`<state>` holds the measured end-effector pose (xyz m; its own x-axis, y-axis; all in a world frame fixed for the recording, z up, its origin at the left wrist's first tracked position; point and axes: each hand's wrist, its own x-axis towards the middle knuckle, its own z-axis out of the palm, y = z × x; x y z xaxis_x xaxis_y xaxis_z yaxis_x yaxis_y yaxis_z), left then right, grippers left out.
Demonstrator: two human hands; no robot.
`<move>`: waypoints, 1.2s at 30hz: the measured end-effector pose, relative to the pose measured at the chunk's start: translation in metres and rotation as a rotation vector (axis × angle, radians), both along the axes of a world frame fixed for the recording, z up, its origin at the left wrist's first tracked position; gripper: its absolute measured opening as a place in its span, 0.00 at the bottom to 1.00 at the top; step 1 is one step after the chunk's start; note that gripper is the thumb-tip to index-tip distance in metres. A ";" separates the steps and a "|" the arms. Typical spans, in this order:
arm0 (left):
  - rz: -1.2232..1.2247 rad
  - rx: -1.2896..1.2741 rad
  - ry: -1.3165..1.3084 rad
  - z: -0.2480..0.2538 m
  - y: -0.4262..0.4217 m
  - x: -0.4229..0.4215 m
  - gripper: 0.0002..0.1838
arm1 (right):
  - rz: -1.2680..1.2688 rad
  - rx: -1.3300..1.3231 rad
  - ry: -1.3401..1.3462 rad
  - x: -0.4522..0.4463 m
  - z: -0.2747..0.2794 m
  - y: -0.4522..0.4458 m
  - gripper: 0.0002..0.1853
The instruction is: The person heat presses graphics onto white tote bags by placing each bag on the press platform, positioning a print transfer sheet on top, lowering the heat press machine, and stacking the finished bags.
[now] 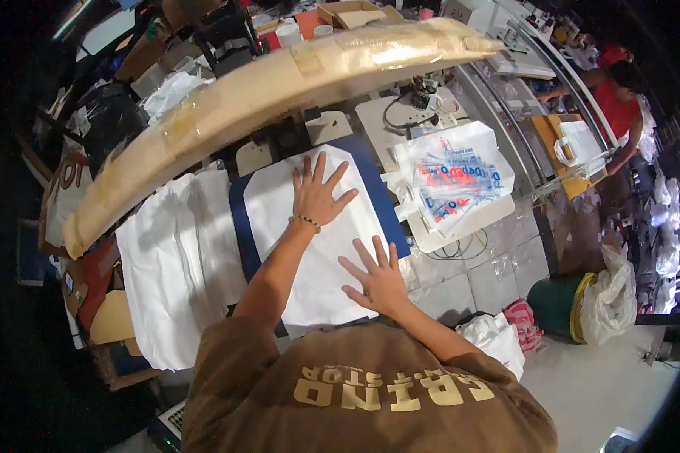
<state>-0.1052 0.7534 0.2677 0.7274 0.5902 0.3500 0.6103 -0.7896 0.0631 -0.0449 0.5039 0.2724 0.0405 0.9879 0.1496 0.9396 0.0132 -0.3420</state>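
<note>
- White sheet (326,245) lies flat on the blue pad (379,200), under your two hands, leaving the pad's edge bare at left, right and far side; beyond the pad, the largest thing you face is the tan bar (272,90), taped and wrapped in clear film.
- Your brown shirt (370,392) fills the near side of the pad, its pale lettering upside down.
- Just left of the pad you have the white pile (177,257), loosely layered and creased.
- Well to the right of the pad and beyond it stands another person (616,109) in red.
- Right of the pad you see a printed bag (453,181), marked in blue and red, lying over a white board (480,221).
- Farther right, and nearer you than the pad's far edge, the green bin (555,306) has a pale bag (608,302) at its yellow rim.
- Your left hand (321,196) is palm down over the pad's middle, fingers spread wide on the sheet, gripping nothing.
- Your right hand (381,279) is above the pad's near right part, palm down, fingers spread, holding nothing; you cannot tell how firmly it presses the sheet.
- Smallest, over the pad, is the beaded bracelet (307,221) on your left wrist.
</note>
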 end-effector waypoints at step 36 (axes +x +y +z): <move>0.033 -0.057 -0.095 -0.006 0.017 -0.111 0.23 | 0.509 -0.085 0.193 -0.074 0.013 -0.004 0.25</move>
